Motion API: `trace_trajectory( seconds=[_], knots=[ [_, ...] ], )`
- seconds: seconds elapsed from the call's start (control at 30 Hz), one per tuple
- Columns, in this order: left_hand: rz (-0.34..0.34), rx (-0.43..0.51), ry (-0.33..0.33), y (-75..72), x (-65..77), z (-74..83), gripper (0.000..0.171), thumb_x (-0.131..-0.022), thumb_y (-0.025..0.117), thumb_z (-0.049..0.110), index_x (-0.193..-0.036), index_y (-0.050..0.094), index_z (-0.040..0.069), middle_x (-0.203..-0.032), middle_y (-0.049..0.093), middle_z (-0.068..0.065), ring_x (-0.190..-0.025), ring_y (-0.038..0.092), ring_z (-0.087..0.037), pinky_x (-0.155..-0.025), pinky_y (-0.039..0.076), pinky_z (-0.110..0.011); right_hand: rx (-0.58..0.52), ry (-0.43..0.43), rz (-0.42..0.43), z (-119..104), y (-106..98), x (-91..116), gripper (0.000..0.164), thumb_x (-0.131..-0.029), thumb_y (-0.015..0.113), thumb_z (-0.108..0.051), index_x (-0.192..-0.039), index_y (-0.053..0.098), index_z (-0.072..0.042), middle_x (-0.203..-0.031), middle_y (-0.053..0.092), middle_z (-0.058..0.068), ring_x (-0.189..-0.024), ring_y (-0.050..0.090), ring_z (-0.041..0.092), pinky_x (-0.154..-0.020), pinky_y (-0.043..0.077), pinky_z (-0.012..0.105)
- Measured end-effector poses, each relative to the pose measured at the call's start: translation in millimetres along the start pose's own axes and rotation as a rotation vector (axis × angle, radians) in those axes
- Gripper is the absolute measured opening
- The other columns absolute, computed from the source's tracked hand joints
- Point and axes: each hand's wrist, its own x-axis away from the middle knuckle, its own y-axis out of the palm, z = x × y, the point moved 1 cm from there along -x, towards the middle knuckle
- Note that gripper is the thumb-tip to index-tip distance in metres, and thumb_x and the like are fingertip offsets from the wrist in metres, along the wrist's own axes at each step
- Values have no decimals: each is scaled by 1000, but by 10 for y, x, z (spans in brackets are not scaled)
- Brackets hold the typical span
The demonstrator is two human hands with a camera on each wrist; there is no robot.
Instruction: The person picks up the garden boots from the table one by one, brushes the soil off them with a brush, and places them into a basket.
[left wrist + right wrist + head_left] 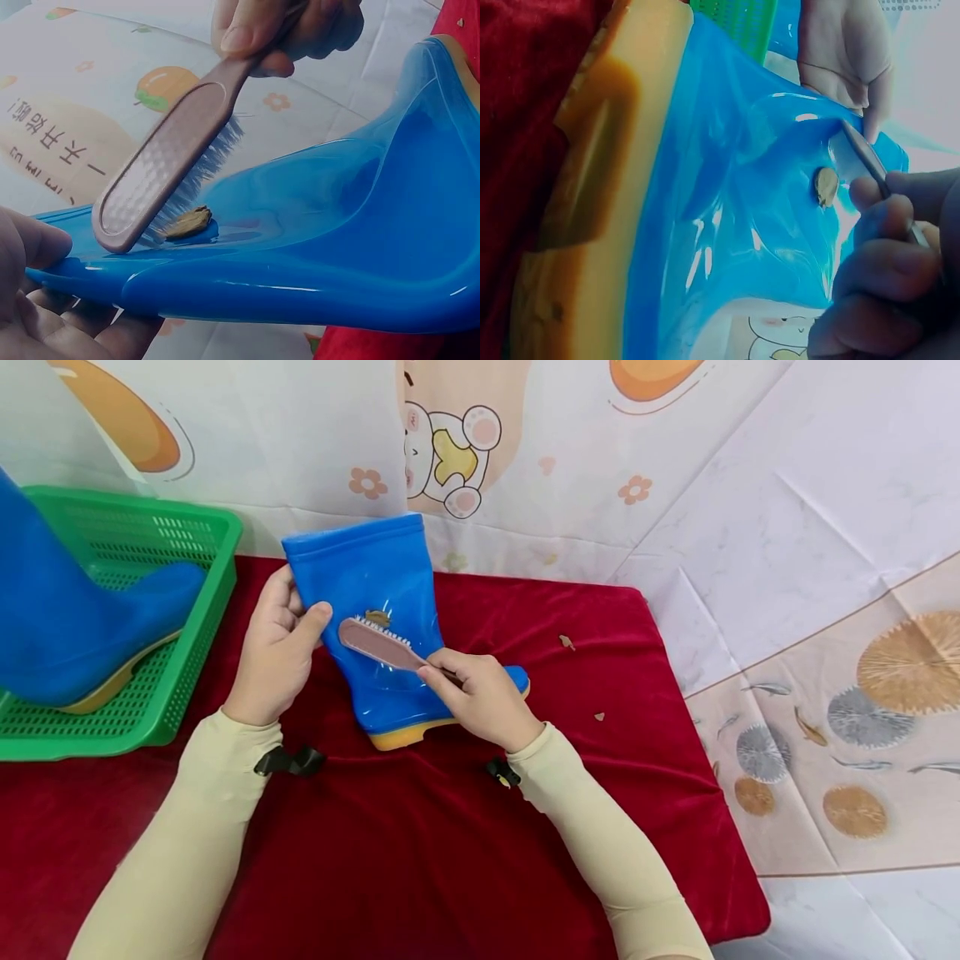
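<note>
A blue rubber boot (390, 577) with a yellow sole leans over the red cloth, its toe pointing right. My left hand (273, 639) grips the upper shaft at its left edge, thumb on the outside. My right hand (483, 697) holds the handle of a brown brush (378, 644) with white bristles. The bristles meet the shaft beside a brown clump of dirt (190, 223). In the right wrist view the clump (826, 187) sticks to the shaft near the brush, and the sole (592, 172) faces left.
A green plastic basket (191, 685) stands at the left with another blue boot (67, 610) in it. Two small brown bits (566, 642) lie on the red cloth (600, 793) to the right. A printed white sheet (315, 435) hangs behind the table.
</note>
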Motion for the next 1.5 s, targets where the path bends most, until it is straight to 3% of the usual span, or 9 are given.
trace_trajectory(
  seconds=[0.3,0.43,0.57,0.77,0.9,1.03,1.2,1.5],
  knots=[
    [-8,12,12,17,7,-24,53,-108,52,9,-158,34,10,-155,48,-17,-133,56,-30,-97,55,-26,-56,162,22,89,2,35,19,-106,61,-24,-102,74,-10,-60,44,0,-48,40,14,-44,33,27],
    [-2,4,11,19,3,-28,53,-108,52,10,-158,35,11,-155,49,-17,-133,56,-30,-97,55,-25,-32,199,21,123,-39,61,20,-106,61,-25,-103,75,-11,-66,56,0,-51,43,15,-46,35,27],
    [1,2,-3,12,-7,-35,54,-108,52,11,-159,34,12,-156,48,-15,-134,55,-31,-98,55,-25,-13,202,28,156,-69,74,21,-106,61,-25,-104,75,-10,-71,62,1,-53,41,14,-48,33,26],
    [3,-7,-35,-13,-13,-39,55,-108,52,13,-160,31,14,-157,46,-15,-133,56,-31,-96,56,-27,-117,138,64,125,-47,44,17,-105,63,-20,-97,73,-8,-60,45,-1,-49,39,14,-45,31,28],
    [8,-10,-31,-23,-23,-36,56,-108,52,13,-160,31,14,-158,45,-15,-136,54,-33,-98,54,-31,-146,107,46,65,11,-44,18,-105,63,-21,-98,72,-7,-61,43,0,-51,39,17,-47,31,28],
    [9,-22,-1,-13,-26,-37,55,-109,50,10,-160,31,13,-158,45,-14,-139,51,-33,-102,53,-31,-92,129,6,55,64,-110,19,-106,61,-23,-101,73,-9,-63,45,0,-53,40,16,-48,32,27],
    [4,-56,45,12,-21,-48,53,-109,47,7,-160,33,9,-157,46,-16,-140,50,-32,-105,51,-28,-25,162,22,99,57,-120,18,-106,62,-22,-101,74,-10,-63,47,0,-53,40,15,-48,33,27],
    [2,-71,20,4,-29,-78,53,-109,48,6,-160,33,11,-159,44,-14,-143,47,-32,-107,50,-29,44,222,12,212,-4,-48,20,-106,61,-26,-102,74,-12,-63,50,-1,-52,42,15,-50,34,26]
  ],
)
